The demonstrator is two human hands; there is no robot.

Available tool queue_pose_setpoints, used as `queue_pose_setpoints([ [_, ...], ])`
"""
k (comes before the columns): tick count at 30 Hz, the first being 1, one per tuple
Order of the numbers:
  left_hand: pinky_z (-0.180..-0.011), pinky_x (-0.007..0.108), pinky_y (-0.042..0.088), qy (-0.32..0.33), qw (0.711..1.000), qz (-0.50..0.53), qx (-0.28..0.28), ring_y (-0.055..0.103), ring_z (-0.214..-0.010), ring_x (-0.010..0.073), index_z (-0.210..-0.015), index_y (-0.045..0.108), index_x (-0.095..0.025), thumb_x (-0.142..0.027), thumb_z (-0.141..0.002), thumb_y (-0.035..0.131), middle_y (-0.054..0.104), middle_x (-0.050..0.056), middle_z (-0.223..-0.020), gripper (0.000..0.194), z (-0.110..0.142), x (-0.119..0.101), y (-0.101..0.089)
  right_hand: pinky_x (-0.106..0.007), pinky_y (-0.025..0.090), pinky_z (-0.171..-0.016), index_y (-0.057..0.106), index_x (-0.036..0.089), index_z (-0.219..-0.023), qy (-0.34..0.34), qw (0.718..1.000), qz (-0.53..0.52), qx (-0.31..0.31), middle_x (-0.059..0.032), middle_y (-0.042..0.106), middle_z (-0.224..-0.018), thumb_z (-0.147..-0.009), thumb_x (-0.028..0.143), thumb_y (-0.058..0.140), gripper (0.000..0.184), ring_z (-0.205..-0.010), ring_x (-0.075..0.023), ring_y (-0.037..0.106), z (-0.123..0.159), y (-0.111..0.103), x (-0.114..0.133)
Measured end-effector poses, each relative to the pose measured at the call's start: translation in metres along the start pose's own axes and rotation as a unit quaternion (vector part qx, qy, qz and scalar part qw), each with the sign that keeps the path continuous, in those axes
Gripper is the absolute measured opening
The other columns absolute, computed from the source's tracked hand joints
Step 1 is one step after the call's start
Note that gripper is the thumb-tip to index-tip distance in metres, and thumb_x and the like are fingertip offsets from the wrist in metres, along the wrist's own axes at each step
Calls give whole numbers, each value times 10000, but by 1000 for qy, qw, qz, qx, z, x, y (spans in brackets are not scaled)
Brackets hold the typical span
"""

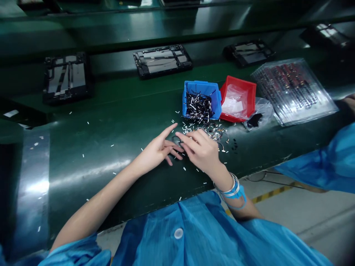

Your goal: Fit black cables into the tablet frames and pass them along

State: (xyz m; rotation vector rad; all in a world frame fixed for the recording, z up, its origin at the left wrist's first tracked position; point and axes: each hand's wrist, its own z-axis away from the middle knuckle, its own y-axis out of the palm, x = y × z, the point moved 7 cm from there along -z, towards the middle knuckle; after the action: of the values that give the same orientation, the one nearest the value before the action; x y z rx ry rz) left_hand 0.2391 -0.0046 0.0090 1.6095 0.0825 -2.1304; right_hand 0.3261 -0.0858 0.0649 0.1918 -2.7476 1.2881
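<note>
Above the green bench, my left hand is open, with its thumb raised and its fingers spread. My right hand is beside it, fingertips bent together close to the left fingers. A thin dark curved strip shows between the two hands, seemingly pinched by the right fingertips, though its ends are hard to make out. Just beyond the right hand lies a loose pile of thin curled flex cables, partly covered by that hand. Small white slips are scattered around it.
A blue bin full of short black strips stands behind my hands. Beside it are a red bin with clear plastic bags and stacked clear trays of parts. Opened tablet-like devices line the back. Another person's blue sleeve is at right.
</note>
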Motion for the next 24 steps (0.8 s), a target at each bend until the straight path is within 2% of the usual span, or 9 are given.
queue_pose_setpoints([
  [5, -511, 225, 553, -25, 996, 82, 19, 728, -789, 246, -1508, 91, -164, -127, -849, 551, 714, 156, -968, 805, 0, -4, -2, -285, 477, -631, 678, 175, -1027, 51, 997, -27, -48, -49, 677, -777, -883, 152, 559, 187, -741, -168, 574, 2, -2, -6],
  [10, -481, 234, 541, -62, 985, 142, 74, 731, -765, 266, -1515, 20, -180, -189, -861, 596, 726, 125, -887, 872, 6, -3, 12, -268, 469, -579, 688, 148, -982, -8, 997, -72, -38, -47, 652, -725, -864, 67, 534, 210, -676, -150, 544, 3, 1, -1],
  [14, -510, 252, 542, -87, 987, 89, 101, 726, -809, 270, -1514, 104, -210, -252, -852, 632, 707, 151, -1000, 848, 9, -11, 8, -270, 478, -559, 701, 155, -881, 20, 989, -135, -58, -55, 657, -727, -868, 51, 511, 217, -670, -147, 548, 1, -3, -8],
  [15, -531, 253, 541, -67, 995, 44, 62, 720, -826, 260, -1495, 195, -207, -270, -845, 648, 698, 156, -1034, 794, 3, -19, -7, -273, 480, -555, 703, 153, -885, 34, 987, -148, -59, -56, 655, -725, -868, 53, 517, 212, -665, -146, 549, 1, -4, -10],
  [17, -603, 243, 537, 15, 991, -69, -113, 688, -911, 232, -1391, 402, -191, -271, -830, 679, 674, 142, -1104, 631, -18, -45, -60, -277, 487, -554, 706, 149, -908, 60, 981, -176, -52, -54, 653, -724, -868, 60, 533, 198, -657, -143, 557, 1, -5, -15],
  [18, -655, 238, 532, 64, 964, -120, -229, 655, -990, 223, -1324, 474, -183, -255, -826, 686, 653, 128, -1155, 546, -28, -63, -93, -276, 490, -553, 705, 149, -926, 69, 979, -187, -49, -51, 653, -724, -869, 61, 535, 199, -652, -140, 559, 1, -5, -16],
  [20, -796, 243, 512, 106, 872, -188, -438, 555, -1148, 217, -1229, 541, -171, -175, -798, 710, 597, 87, -1242, 464, -46, -93, -155, -274, 492, -546, 697, 144, -983, 81, 977, -196, -39, -39, 644, -703, -877, 62, 526, 217, -634, -137, 556, 2, -4, -18],
  [22, -869, 326, 506, 96, 857, -192, -469, 525, -1163, 239, -1227, 531, -138, -204, -850, 665, 556, 101, -1267, 405, -81, -110, -195, -275, 495, -542, 677, 134, -1037, 98, 976, -192, -24, -33, 643, -696, -891, 77, 513, 227, -630, -141, 559, 4, -2, -20],
  [24, -867, 406, 521, 87, 883, -185, -423, 572, -1082, 244, -1216, 544, -136, -285, -897, 618, 559, 103, -1233, 360, -118, -123, -217, -273, 491, -539, 667, 136, -1003, 116, 972, -203, -7, -30, 650, -697, -905, 102, 504, 193, -631, -142, 566, 6, 2, -22],
])
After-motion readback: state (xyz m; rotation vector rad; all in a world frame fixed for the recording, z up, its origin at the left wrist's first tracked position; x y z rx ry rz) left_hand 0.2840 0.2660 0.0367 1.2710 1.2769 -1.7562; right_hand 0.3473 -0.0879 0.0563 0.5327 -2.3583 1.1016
